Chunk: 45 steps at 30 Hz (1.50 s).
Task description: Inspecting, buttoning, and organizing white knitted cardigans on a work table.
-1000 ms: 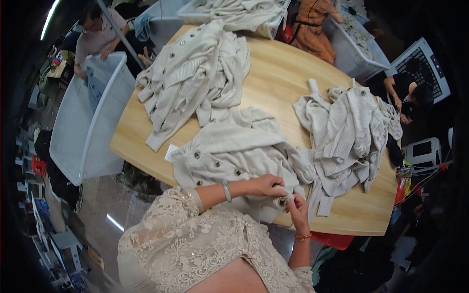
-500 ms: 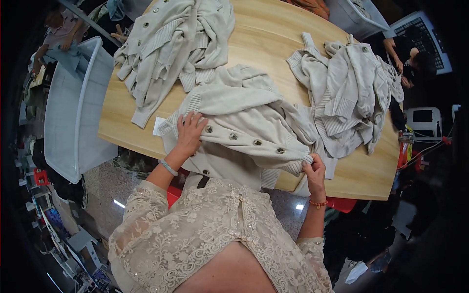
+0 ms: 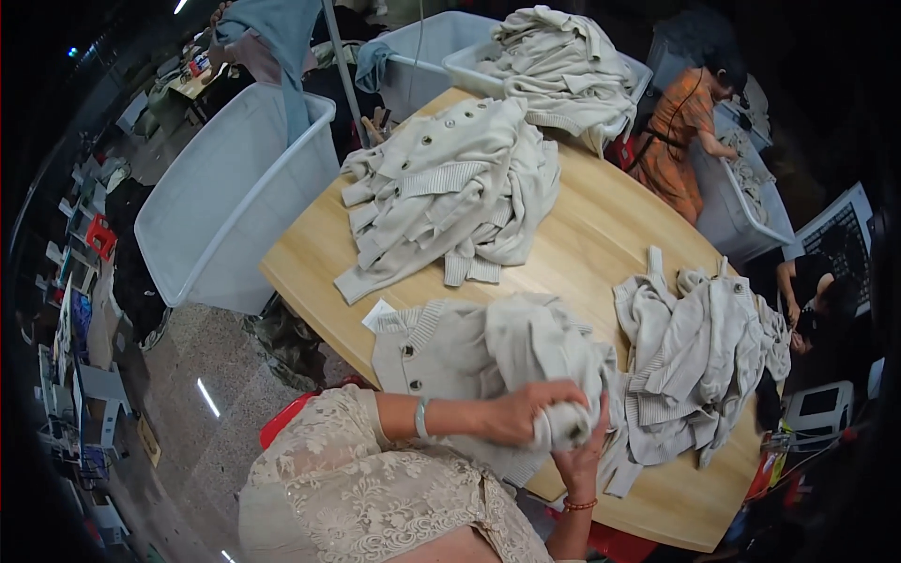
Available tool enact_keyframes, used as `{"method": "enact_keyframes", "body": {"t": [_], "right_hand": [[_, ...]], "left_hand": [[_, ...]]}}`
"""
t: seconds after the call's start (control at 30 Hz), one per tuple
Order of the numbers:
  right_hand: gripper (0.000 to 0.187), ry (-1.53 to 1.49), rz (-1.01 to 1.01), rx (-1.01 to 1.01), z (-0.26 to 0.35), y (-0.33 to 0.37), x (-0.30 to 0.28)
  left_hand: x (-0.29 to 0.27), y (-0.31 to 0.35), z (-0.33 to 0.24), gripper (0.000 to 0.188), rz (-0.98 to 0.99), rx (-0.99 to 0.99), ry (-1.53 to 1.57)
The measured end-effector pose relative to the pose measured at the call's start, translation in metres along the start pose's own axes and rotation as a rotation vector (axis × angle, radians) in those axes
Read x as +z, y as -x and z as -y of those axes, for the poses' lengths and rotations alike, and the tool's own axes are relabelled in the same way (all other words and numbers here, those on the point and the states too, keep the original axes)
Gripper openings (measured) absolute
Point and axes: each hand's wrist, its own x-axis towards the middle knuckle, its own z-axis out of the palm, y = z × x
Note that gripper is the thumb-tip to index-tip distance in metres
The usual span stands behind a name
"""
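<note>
A cream knit cardigan (image 3: 446, 352) with dark buttons and ribbed edges lies on the near part of the wooden table. My left hand (image 3: 533, 413), below a pale bangle, reaches across to the right and is closed on a bunched, buttoned part of it. Close beside, my right hand (image 3: 582, 460), with a red bead bracelet, grips the same bunch from the right; its fingers are partly hidden by the cloth. The bunched fabric is blurred by motion. A small white paper (image 3: 378, 315) lies by the cardigan's ribbed left edge.
Cream cardigans form a left pile (image 3: 450, 188) and a right pile (image 3: 699, 357) on the table (image 3: 601, 211). A bin (image 3: 460, 70) heaped with cream knitwear stands behind; another bin (image 3: 235, 211) is at left. A person in orange (image 3: 678, 127) works at a far bin; one in black (image 3: 812, 291) sits right.
My left hand has left the cardigan's left edge and come right, next to my right hand. The cardigan's right part is now bunched between both hands. The view has shifted, showing more background.
</note>
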Motion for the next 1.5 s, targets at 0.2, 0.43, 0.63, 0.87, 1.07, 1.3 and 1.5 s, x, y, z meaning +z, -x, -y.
{"method": "enact_keyframes", "body": {"t": [0.2,0.43,0.63,0.87,1.07,1.3,1.5], "right_hand": [[0.047,-0.639,0.005,0.019,-0.02,0.006,-0.024],[0.051,-1.178,-0.258,0.19,0.065,0.003,-0.05],[0.036,-0.931,0.036,0.349,0.088,-0.05,-0.058],[0.044,-0.714,-0.007,0.348,0.041,-0.094,-0.013],[0.035,-0.764,-0.232,0.367,0.021,-0.116,-0.023],[0.034,-0.765,-0.249,0.486,0.01,-0.118,0.006],[0.031,-0.78,-0.214,0.6,-0.014,-0.109,0.039]], "left_hand": [[0.009,-0.017,-0.032,0.068,0.274,0.222,0.026],[0.021,0.004,0.006,0.108,0.316,-0.098,-0.039],[0.042,0.023,0.041,0.072,0.079,-0.544,0.444],[-0.026,-0.015,0.069,0.041,-0.172,-1.121,0.847],[-0.173,-0.16,0.031,0.043,-0.326,-0.518,0.817],[-0.391,-0.342,-0.021,0.091,-0.823,0.24,0.735],[-0.32,-0.212,0.087,0.042,-0.513,-0.347,0.474]]}}
